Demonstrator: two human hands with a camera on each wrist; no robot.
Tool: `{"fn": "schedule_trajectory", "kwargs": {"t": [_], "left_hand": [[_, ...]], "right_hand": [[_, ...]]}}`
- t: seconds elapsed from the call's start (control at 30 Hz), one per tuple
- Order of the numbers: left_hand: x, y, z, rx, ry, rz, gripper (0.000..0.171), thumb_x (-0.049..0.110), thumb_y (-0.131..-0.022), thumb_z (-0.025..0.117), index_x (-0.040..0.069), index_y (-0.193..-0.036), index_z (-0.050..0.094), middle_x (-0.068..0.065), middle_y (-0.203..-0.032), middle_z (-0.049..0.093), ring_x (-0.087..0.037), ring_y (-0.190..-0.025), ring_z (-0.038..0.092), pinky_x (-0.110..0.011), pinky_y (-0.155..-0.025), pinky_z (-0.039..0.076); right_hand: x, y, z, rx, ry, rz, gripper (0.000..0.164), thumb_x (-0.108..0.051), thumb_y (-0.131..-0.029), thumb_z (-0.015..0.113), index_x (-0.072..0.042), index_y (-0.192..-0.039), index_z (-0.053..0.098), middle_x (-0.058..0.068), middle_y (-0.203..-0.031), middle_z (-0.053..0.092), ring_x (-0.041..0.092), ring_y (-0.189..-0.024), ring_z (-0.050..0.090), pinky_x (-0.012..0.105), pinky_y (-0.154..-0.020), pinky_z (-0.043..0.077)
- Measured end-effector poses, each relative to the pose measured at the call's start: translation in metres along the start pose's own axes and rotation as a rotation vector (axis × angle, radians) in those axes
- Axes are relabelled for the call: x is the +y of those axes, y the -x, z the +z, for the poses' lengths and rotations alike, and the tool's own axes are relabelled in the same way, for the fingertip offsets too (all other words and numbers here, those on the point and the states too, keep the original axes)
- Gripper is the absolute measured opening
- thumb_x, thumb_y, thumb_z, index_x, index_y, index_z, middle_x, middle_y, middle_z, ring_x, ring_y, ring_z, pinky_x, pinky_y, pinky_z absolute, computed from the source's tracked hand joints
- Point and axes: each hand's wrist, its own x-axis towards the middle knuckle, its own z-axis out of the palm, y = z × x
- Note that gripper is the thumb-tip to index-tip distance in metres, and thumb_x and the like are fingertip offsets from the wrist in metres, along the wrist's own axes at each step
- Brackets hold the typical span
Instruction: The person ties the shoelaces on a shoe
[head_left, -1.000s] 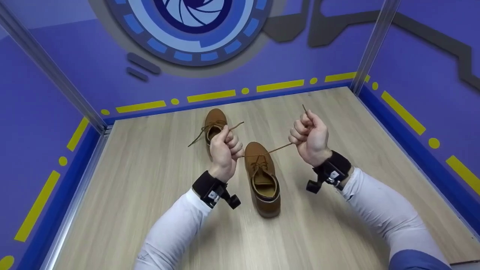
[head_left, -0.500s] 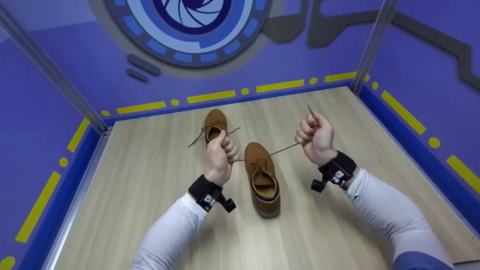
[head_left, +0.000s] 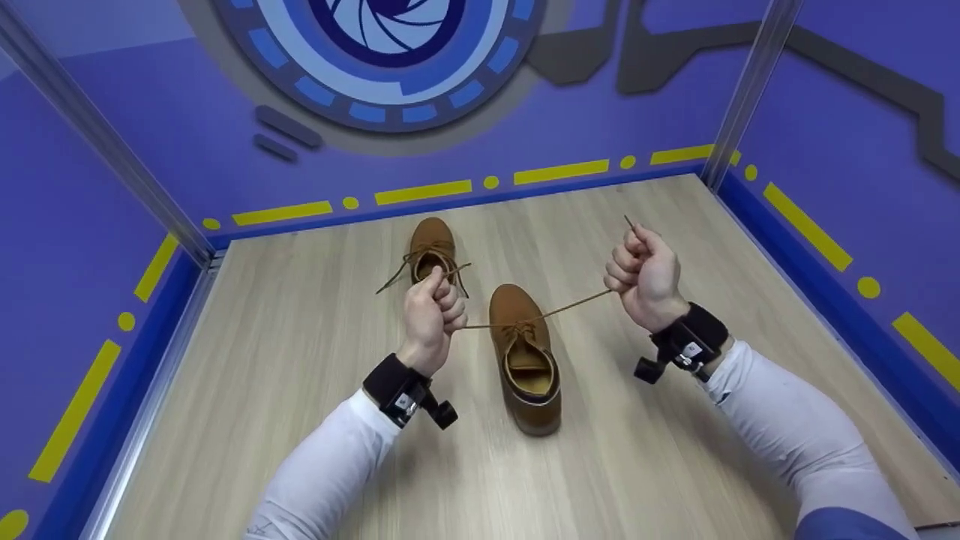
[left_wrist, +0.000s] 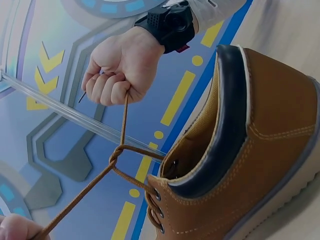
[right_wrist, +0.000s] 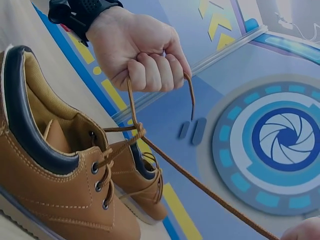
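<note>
A brown lace-up shoe [head_left: 516, 301] with a dark padded collar stands upright on the wooden floor, toe pointing away from me. Its brown shoelace [head_left: 581, 303] stretches out to both sides above the eyelets. My left hand [head_left: 431, 319], left of the shoe, grips one lace end in curled fingers, the tip sticking out past the thumb. To the right and higher, my right hand [head_left: 646, 281] grips the other end likewise. Between the hands, the two strands cross in a twist [left_wrist: 115, 156], seen in the left wrist view above the shoe's opening.
A second brown shoe [head_left: 431, 234] with loose laces stands farther back, partly hidden behind my left hand. Blue-purple panels [head_left: 480, 146] with yellow dashes enclose the wooden surface [head_left: 300, 360] at the back and both sides.
My hands have drawn apart, left hand toward the lower left and right hand rightward. The lace between them has lengthened and its crossing has dropped closer to the shoe, which stays in place.
</note>
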Motion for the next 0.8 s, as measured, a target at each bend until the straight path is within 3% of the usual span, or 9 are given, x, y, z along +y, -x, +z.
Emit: {"fn": "schedule_trajectory", "kwargs": {"t": [0.43, 0.8], "left_hand": [[0.004, 0.006, -0.021, 0.07, -0.08, -0.048, 0.053, 0.03, -0.113, 0.037, 0.018, -0.065, 0.023, 0.01, -0.057, 0.02, -0.005, -0.044, 0.017, -0.024, -0.044, 0.014], [0.006, 0.009, -0.051, 0.172, -0.098, -0.126, 0.049, 0.029, -0.115, 0.034, 0.018, -0.068, 0.029, 0.011, -0.056, 0.024, -0.004, -0.044, 0.022, -0.021, -0.044, 0.018]], "right_hand": [[-0.011, -0.001, -0.019, 0.034, 0.074, 0.029, 0.042, -0.025, -0.115, 0.028, -0.016, -0.075, 0.018, -0.007, -0.061, 0.017, 0.01, -0.05, 0.009, 0.03, -0.049, 0.003], [-0.019, -0.006, -0.047, 0.113, 0.266, 0.243, 0.047, -0.027, -0.114, 0.031, -0.02, -0.068, 0.023, -0.01, -0.056, 0.02, 0.011, -0.05, 0.009, 0.031, -0.051, 0.003]]}}
